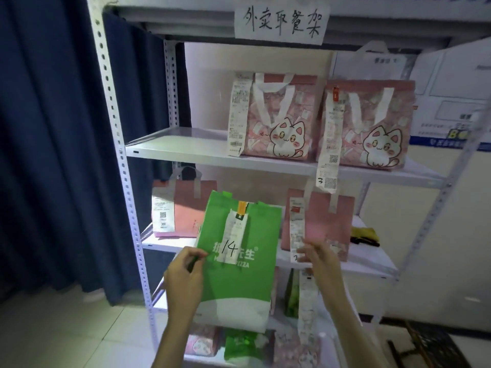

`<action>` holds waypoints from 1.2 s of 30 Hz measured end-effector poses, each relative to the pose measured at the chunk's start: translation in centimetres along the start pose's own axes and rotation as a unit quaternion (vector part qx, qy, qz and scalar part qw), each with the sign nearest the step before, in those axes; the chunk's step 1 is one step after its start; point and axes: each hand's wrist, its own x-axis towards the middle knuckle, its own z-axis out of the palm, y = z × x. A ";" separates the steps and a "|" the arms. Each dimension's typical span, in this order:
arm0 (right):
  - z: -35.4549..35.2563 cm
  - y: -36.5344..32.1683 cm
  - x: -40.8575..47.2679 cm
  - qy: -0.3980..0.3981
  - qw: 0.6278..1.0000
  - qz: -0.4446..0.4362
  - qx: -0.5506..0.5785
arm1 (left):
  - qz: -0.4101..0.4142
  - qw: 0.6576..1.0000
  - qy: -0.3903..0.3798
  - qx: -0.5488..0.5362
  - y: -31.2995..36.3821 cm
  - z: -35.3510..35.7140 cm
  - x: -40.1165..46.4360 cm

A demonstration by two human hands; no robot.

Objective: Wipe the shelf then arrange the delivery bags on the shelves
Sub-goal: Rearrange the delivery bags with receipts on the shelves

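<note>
Green bag (239, 261): held up before the second shelf (358, 264), receipt marked 14 facing out.
Left hand (183, 274): left edge pinched by curled fingers.
Right hand (318, 257): fingers spread beside the right edge; contact cannot be told.

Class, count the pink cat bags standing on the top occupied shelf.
2: one cat bag mid-shelf, another cat bag to its right. Nothing seems hidden behind them.

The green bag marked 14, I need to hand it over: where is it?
In the head view, the green bag is lower centre, gripped by the left hand before the second shelf, between two pink bags.
</note>
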 end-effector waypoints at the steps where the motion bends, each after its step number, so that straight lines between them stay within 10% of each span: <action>1: 1.2 0.3 -1.6 -0.026 0.999 0.022 0.012 | -0.012 1.000 -0.002 -0.011 -0.5 -0.3 -0.2; 9: 5.6 1.0 -7.2 -0.121 0.992 0.037 -0.013 | -0.056 0.998 -0.020 -0.039 -2.8 0.3 -0.4; 36: 11.5 10.6 11.0 0.049 0.998 0.021 0.016 | -0.039 0.991 -0.130 -0.014 -9.5 14.8 13.4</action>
